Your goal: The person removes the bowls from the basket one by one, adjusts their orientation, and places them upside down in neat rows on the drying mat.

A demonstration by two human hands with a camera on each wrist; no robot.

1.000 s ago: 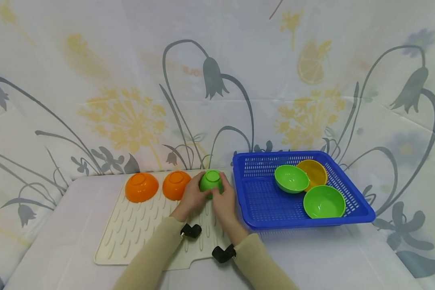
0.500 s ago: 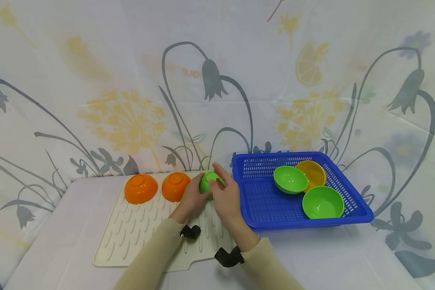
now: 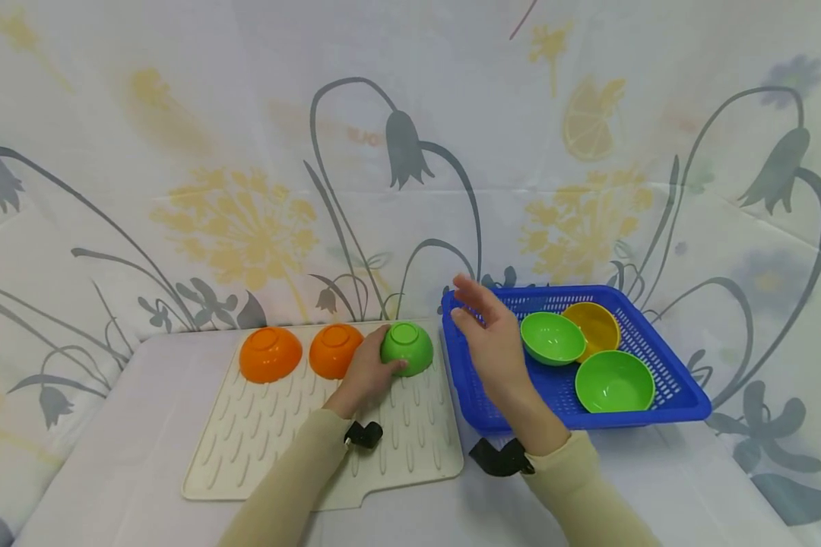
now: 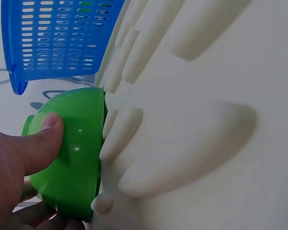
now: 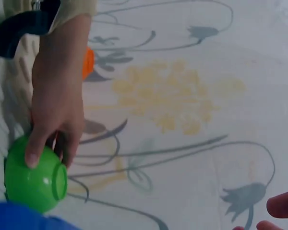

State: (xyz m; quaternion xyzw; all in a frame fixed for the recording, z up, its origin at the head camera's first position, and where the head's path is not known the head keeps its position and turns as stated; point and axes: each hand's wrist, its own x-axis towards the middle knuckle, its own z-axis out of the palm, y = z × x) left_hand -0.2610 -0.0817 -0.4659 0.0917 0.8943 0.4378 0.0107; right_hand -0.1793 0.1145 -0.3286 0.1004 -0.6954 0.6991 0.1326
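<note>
Upside down on the cream drying mat (image 3: 410,448) sits a green bowl (image 3: 413,351), at the right end of a row. My left hand (image 3: 366,372) grips it from the left, thumb in front and fingers behind; in the left wrist view the thumb (image 4: 45,143) presses on its side and its rim is down at the mat's ridges. To its left stand two overturned orange bowls (image 3: 270,355), the nearer one partly behind my left hand. My right hand (image 3: 498,346) is raised with nothing in it, fingers apart, in front of the blue basket's left side.
The blue basket (image 3: 588,418) stands right of the mat, holding two green bowls (image 3: 553,339) and a yellow bowl (image 3: 597,323), their open sides showing. A patterned cloth (image 3: 246,152) hangs behind the table.
My right hand has let go of the green bowl and moved right, toward the basket. My left hand keeps its hold on the bowl, which now sits slightly farther right.
</note>
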